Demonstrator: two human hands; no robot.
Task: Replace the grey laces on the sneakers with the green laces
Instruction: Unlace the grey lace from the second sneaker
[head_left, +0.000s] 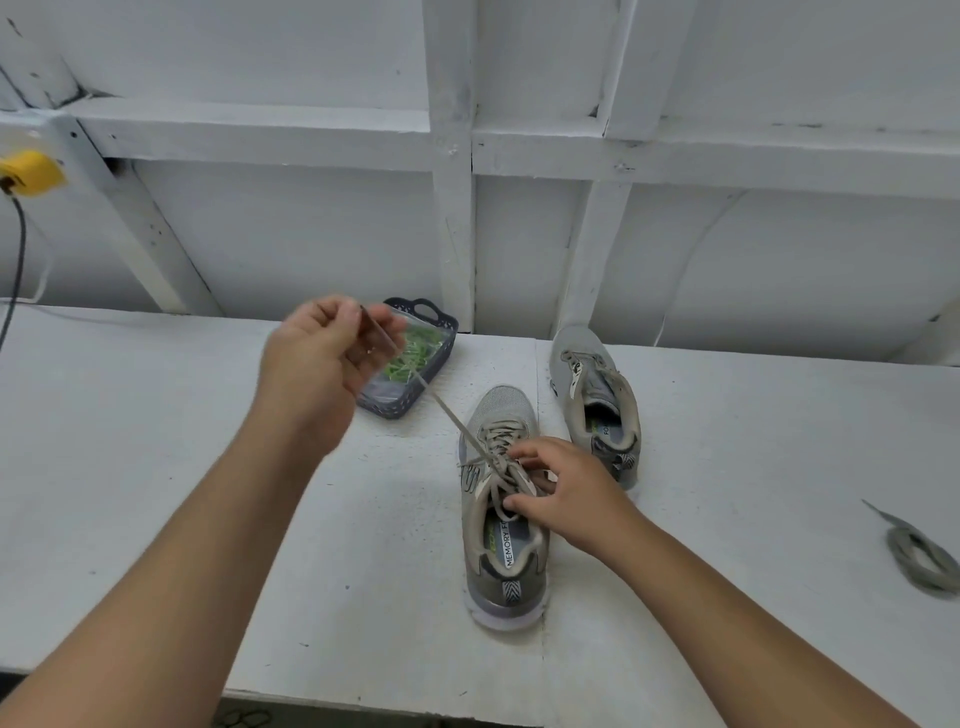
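We pinch the free end of the grey lace (451, 415) in our raised left hand (324, 358), the strand running taut toward ten o'clock from the near sneaker (501, 519), while our right hand (563, 491), fingers curled, grips the lacing at its eyelets

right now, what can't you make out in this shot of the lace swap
- Head view: the left hand is motion-blurred, so its grip on the grey lace is unclear.
- The right hand covers the near sneaker eyelets beneath it.
- The green laces sit in a clear bag in the basket, partly behind the left hand; count unreadable.
- The loose lace is cut by the right edge.
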